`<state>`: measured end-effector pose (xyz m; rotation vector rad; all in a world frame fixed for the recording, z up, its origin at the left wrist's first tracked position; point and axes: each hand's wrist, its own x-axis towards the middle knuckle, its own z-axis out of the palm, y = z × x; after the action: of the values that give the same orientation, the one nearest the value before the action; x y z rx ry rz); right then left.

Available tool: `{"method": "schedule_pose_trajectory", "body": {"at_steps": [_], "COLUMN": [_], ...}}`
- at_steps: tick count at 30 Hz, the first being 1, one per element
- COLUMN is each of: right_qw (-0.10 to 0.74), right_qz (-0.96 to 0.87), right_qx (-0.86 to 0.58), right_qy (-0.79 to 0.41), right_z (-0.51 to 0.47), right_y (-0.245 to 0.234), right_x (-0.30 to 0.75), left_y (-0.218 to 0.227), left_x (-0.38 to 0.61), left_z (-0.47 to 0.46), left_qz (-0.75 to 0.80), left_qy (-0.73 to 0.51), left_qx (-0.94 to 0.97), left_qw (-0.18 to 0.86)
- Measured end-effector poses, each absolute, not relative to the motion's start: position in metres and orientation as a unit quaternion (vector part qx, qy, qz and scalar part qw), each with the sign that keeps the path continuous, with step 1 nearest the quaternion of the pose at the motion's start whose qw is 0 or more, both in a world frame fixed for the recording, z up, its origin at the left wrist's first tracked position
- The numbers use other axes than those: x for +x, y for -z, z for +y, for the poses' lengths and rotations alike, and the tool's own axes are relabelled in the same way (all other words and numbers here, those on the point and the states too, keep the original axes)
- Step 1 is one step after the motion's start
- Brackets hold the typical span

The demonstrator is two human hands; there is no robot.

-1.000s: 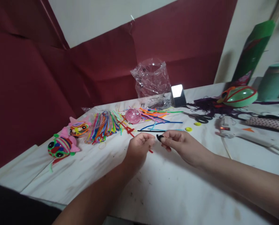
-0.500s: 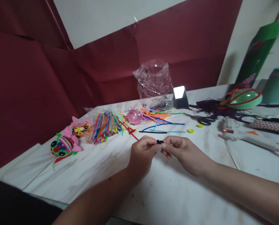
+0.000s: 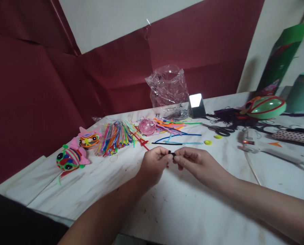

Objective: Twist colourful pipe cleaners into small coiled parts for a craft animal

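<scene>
Both hands meet above the middle of the white table, pinching a short curled black pipe cleaner (image 3: 172,154) between them. My left hand (image 3: 155,161) is closed on its left end with thumb and forefinger. On the right end, the thumb and fingers of my right hand (image 3: 193,161) are closed too. Much of the black piece is hidden by the fingertips. Just beyond the hands lie blue pipe cleaners (image 3: 177,136), a straight black pipe cleaner (image 3: 166,144) and bent red pipe cleaners (image 3: 142,140).
Leftward are two decorated fish-like balls (image 3: 69,158) and a bundle of colourful pipe cleaners (image 3: 115,136). A pink plastic half-ball (image 3: 147,127) sits behind. Rightward lie scissors (image 3: 221,130), yellow discs (image 3: 207,142), a glue gun (image 3: 253,146) and a green ball (image 3: 268,107). A phone (image 3: 197,106) stands at the back.
The black pipe cleaner now shows more between my fingertips, its upper left end sticking up. My hands have shifted slightly left. The things on the table stay put.
</scene>
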<state>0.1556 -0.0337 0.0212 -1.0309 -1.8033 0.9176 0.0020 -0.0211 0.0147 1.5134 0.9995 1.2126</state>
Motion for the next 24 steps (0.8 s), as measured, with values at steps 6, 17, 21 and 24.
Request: {"method": "schedule_pose_trajectory", "body": {"at_steps": [6, 17, 21, 24], "right_qw": [0.405, 0.409, 0.41, 0.42], "right_qz": [-0.754, -0.798, -0.78, -0.772], "right_qx": [-0.428, -0.404, -0.422, -0.413], "right_qy": [-0.291, -0.181, -0.212, -0.239], "right_z": [-0.032, -0.0322, -0.0312, -0.0312], "right_y": [-0.0189, -0.0191, -0.0196, -0.0209], "right_x": [0.1586, 0.1601, 0.1606, 0.16], "left_y": [-0.0205, -0.0217, -0.0241, -0.0238], "left_x": [0.0024, -0.0001, 0.0001, 0.0002], "left_z": [-0.0273, -0.0247, -0.0266, -0.0261], "left_qz": [0.455, 0.445, 0.443, 0.451], "left_qy": [-0.448, -0.378, -0.383, -0.394], "left_qx": [0.713, 0.789, 0.777, 0.736], "left_qw": [0.29, 0.192, 0.231, 0.315]}}
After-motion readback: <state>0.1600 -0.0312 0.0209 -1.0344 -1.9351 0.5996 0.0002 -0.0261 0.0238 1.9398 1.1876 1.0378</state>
